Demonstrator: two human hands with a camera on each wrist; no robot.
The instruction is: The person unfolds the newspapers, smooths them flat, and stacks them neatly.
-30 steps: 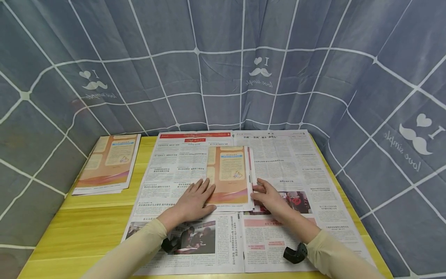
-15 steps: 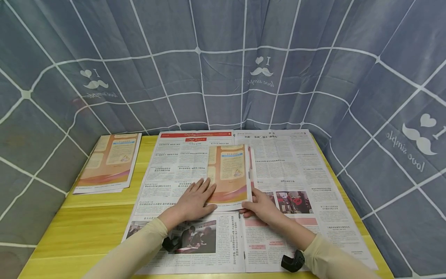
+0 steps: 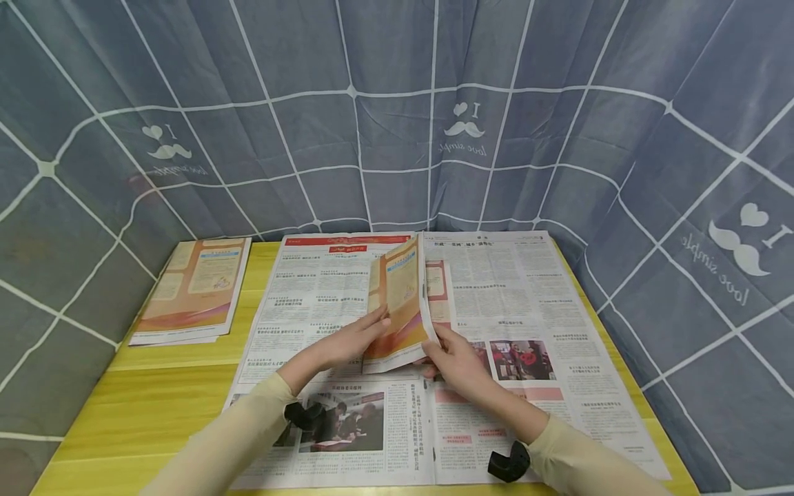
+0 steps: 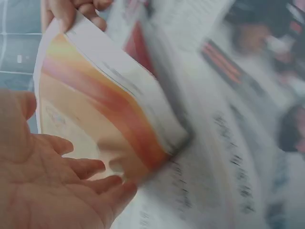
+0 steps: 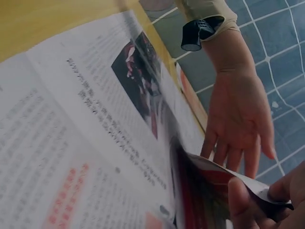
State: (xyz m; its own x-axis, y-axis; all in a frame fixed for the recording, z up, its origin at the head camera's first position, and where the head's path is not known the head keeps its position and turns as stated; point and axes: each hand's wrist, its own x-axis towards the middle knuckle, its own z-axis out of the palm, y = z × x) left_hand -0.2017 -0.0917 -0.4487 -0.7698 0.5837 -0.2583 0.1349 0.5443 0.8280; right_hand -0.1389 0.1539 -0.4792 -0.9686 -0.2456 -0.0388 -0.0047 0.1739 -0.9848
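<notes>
Leaning over the newspaper (image 3: pixel 527 430), a white-edged orange booklet (image 3: pixel 398 296) with a wavy red band is pinched by the right hand (image 3: pixel 457 363); the left hand (image 3: pixel 349 342), fingers spread, seemingly touches it.

Grey-blue cloth (image 3: pixel 397 41) encloses the far side and both flanks of the yellow tabletop (image 3: pixel 143 393), falling in soft vertical folds. White lines (image 3: pixel 351 91) cross it in a large grid, bending wherever the fabric ripples. White heart-and-moustache prints (image 3: pixel 464 129) appear on the left, centre and right, with mirror-reversed lettering (image 3: pixel 462 149). Wood-like streaks run across the tabletop, and the light is soft and fairly even.
</notes>
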